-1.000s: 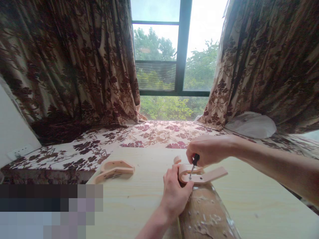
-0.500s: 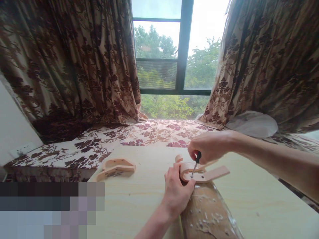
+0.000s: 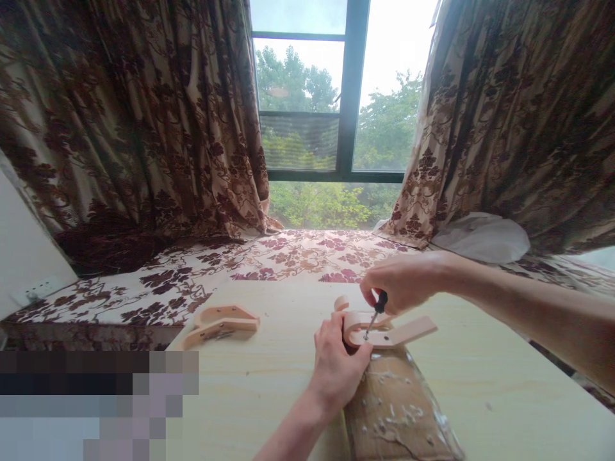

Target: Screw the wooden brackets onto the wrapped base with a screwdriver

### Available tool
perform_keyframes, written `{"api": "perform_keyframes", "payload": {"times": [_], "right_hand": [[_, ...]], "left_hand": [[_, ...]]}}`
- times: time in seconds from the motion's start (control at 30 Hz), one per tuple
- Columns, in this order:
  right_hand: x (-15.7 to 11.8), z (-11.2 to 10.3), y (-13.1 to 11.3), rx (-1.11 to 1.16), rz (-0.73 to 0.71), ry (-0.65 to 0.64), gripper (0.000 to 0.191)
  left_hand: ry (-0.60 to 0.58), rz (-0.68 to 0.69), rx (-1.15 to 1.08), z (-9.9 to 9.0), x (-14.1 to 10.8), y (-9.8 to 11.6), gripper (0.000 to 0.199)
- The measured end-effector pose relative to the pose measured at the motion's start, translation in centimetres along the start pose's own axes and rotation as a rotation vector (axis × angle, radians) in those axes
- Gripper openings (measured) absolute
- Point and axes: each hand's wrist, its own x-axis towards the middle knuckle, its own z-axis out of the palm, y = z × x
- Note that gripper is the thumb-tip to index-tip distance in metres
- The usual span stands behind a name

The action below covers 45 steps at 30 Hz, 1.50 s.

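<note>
My right hand grips a screwdriver by its black handle. The tilted shaft points down at a screw hole near the curved end of a pale bentwood piece. A second, dark hole shows to the right of the tip. My left hand is wrapped round the curved end of that piece, thumb in front and fingers behind. Beneath it lies a worn brown board edged with clear tape or film. Behind the left fingers the rounded end of another wooden part sticks out.
A similar bent wooden piece with dark holes lies to the left on the pale tabletop, small dark bits beside it. Beyond is a floral-covered window ledge with a white plastic bag on the right. Patterned curtains flank the window.
The view has shifted slightly. Both hands keep their places on the wooden piece, and the screwdriver tip stays at the same hole. More of its black handle shows below the right fingers.
</note>
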Motion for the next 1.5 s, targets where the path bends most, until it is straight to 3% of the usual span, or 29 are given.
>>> {"api": "perform_keyframes", "payload": {"times": [0.1,0.47,0.67,0.93,1.1,1.2,1.37,1.5], "right_hand": [[0.2,0.2,0.4,0.009,-0.054,0.03,0.031],[0.5,0.1,0.2,0.044,-0.03,0.045,0.039],[1.1,0.1,0.6,0.095,-0.093,0.006,0.028],[0.5,0.1,0.0,0.069,0.009,0.0,0.048],[0.5,0.2,0.2,0.113,-0.065,0.052,0.029],[1.1,0.4,0.7,0.186,-0.061,0.02,0.026],[1.1,0.3,0.7,0.176,0.01,0.005,0.035],[0.4,-0.3,0.2,0.154,-0.022,-0.052,0.043]], "left_hand": [[0.003,-0.007,0.001,0.0,0.0,0.0,0.034],[0.008,-0.002,0.006,0.0,-0.1,0.1,0.033],[0.011,-0.002,0.005,0.0,0.0,0.0,0.033],[0.007,0.011,0.004,0.0,0.0,0.1,0.036],[0.01,0.017,0.008,0.0,0.0,0.1,0.037],[0.012,0.007,0.011,0.0,0.0,0.1,0.037],[0.009,0.003,0.014,0.0,0.0,0.1,0.037],[0.017,0.003,0.018,0.0,-0.1,-0.1,0.034]]}}
